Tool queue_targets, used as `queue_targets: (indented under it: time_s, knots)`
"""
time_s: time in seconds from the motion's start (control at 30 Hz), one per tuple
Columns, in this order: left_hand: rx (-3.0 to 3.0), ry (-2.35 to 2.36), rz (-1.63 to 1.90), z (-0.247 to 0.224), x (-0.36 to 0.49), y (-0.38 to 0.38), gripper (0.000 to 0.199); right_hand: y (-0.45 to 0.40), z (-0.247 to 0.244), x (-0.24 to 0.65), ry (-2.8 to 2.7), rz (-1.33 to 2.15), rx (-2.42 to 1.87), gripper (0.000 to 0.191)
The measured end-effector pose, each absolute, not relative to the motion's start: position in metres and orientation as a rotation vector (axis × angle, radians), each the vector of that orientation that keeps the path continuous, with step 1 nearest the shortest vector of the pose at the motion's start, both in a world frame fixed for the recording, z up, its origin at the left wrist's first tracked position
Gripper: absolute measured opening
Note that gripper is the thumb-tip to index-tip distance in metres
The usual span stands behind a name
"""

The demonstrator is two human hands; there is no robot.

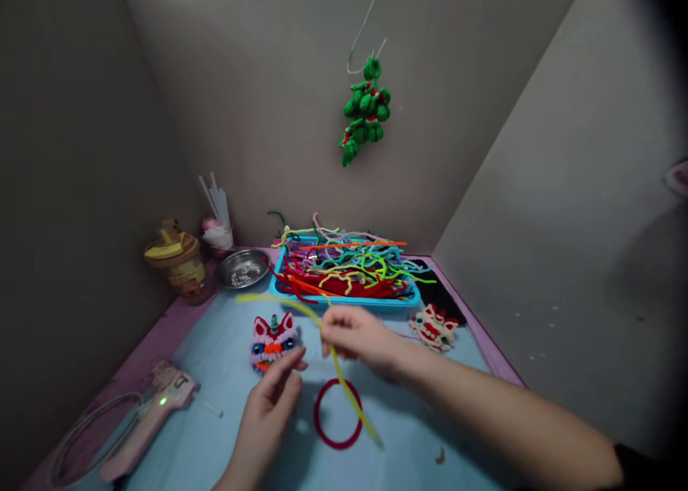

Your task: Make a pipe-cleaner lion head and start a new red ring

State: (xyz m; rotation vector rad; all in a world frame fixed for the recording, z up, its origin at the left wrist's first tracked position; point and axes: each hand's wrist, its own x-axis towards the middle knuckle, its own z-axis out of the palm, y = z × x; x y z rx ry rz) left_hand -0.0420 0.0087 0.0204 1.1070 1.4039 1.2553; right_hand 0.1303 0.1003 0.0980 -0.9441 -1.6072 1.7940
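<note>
My right hand (355, 333) pinches a yellow pipe cleaner (340, 376) near its middle. One end curves up to the left, while the other slants down across a dark red ring (319, 426) lying on the blue mat. My left hand (274, 398) is open, fingers stretched out and thumb apart, with nothing visible in it. Just beyond its fingertips lies a lilac lion-head figure (274, 337) with red ears and a striped horn; the hand hides part of its lower edge.
A blue tray (349, 304) heaped with coloured pipe cleaners stands at the back. A cream lion head (434, 328) lies right, a pink glue gun (155, 412) left. Behind are a metal dish (241, 284), a brown-lidded cup (183, 269) and white sticks (218, 201). A green ornament (368, 107) hangs above.
</note>
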Motion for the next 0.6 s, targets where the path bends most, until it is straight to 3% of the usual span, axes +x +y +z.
queue_targets:
  time_s: [0.1,0.27,0.43,0.6]
  knots:
    - [0.861,1.289,1.367,0.018,-0.043,0.01,0.054,0.07,0.069,0.118,-1.551,2.081,-1.024,0.018]
    - [0.725,1.174,1.495,0.018,-0.045,0.012,0.043,0.057,0.042,0.122,-1.396,2.176,-1.146,0.015]
    - [0.862,1.335,1.459,0.015,-0.049,0.014,0.047,0.053,0.031,0.135,-1.179,2.196,-0.845,0.051]
    - [1.038,1.455,1.393,0.019,-0.046,0.013,0.052,0.041,0.021,0.14,-0.963,2.116,-0.71,0.04]
